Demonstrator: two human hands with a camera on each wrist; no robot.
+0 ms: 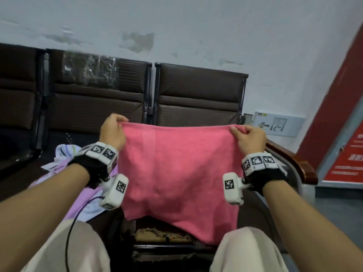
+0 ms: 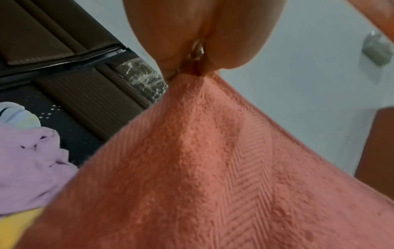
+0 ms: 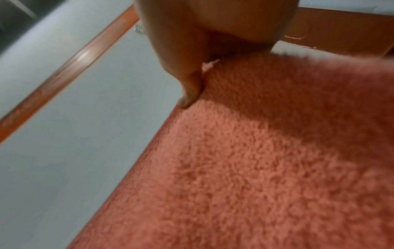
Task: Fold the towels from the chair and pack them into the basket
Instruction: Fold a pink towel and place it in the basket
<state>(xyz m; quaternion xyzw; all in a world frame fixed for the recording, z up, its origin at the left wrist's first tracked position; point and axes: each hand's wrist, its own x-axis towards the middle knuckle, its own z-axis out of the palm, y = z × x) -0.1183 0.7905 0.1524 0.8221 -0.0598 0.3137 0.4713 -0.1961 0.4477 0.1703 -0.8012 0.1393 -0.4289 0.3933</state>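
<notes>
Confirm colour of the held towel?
Pink towel, plain; clearest in the head view.

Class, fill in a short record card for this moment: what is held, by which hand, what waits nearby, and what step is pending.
held item: pink towel, spread out and hanging
left hand: pinches the top left corner
right hand: pinches the top right corner
waiting nearby: purple towel and a striped white cloth on the chair seat
basket: not in view
pending step: the towel is not yet folded

Black wristbands (image 1: 90, 163), white tagged cubes (image 1: 115, 190), beige trousers (image 1: 74, 250)
</notes>
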